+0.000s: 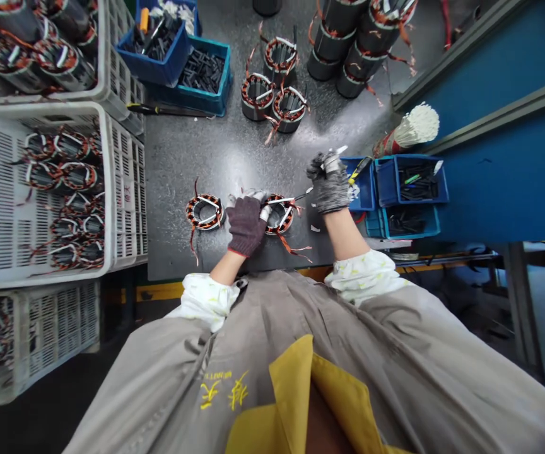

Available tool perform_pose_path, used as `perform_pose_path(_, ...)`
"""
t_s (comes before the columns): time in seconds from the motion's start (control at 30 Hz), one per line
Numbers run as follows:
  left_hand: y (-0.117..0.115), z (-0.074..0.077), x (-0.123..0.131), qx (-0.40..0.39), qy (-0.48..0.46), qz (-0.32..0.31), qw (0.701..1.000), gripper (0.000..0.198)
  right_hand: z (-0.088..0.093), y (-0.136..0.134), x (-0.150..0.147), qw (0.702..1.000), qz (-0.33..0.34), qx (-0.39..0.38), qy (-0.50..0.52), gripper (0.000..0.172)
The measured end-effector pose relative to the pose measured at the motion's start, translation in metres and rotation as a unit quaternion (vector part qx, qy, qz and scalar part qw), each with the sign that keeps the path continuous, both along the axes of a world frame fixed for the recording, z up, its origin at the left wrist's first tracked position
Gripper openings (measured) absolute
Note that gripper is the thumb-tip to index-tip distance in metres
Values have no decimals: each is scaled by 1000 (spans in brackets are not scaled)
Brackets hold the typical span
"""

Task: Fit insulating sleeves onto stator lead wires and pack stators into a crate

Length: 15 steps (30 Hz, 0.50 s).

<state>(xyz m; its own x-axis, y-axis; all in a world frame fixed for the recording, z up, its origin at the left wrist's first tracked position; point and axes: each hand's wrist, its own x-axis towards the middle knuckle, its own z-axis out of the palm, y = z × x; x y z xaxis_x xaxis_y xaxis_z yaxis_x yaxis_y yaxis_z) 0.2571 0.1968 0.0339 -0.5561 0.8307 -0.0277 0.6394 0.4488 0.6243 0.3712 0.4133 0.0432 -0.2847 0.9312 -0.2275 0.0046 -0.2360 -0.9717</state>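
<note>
My left hand [246, 221], in a dark glove, is closed on the left side of a wound stator [278, 215] with orange-copper coils and loose wire leads. A white sleeve lies across the top of this stator. To its right, my right hand [330, 180], in a grey glove, has its fingers curled around something white and thin, too small to name. A thin dark lead runs from the stator toward this hand. Another stator [205, 212] stands on the table just left of my left hand.
Three stators [279, 57] stand farther back, beside taller stacks [334, 38]. White crates [125, 189] full of stators are at left. Blue bins [159, 57] sit at back left, more bins [386, 180] at right. A bundle of white sleeves [419, 125] lies behind them.
</note>
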Motion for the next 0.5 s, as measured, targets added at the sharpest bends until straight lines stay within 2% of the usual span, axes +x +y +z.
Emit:
perform_pose_path(0.07, 11, 6, 7, -12, 31, -30, 999, 37, -3, 4, 0, 996, -20, -88, -27, 49)
perform_pose_path(0.1, 18, 6, 8, -25, 35, -43, 998, 33, -5, 3, -4, 991, -10, -128, -45, 52)
perform_pose_path(0.2, 36, -5, 4, -56, 35, -56, 996, 26, -12, -8, -26, 977, 81, -189, -60, 57)
perform_pose_path(0.27, 42, -15, -1, -62, 43, -43, 996, 24, -15, -16, -44, 968, 150, -194, -44, 59)
perform_pose_path(0.37, 44, -23, -6, -68, 53, -30, 996, 25, -18, -29, -65, 959, 211, -183, -50, 53)
perform_pose_path(0.43, 44, -21, -9, -70, 48, -27, 996, 26, -21, -39, -75, 953, 253, -138, -94, 45)
perform_pose_path(0.5, 43, -15, -8, -80, 36, -20, 996, 27, -25, -48, -81, 947, 286, -53, -137, 39)
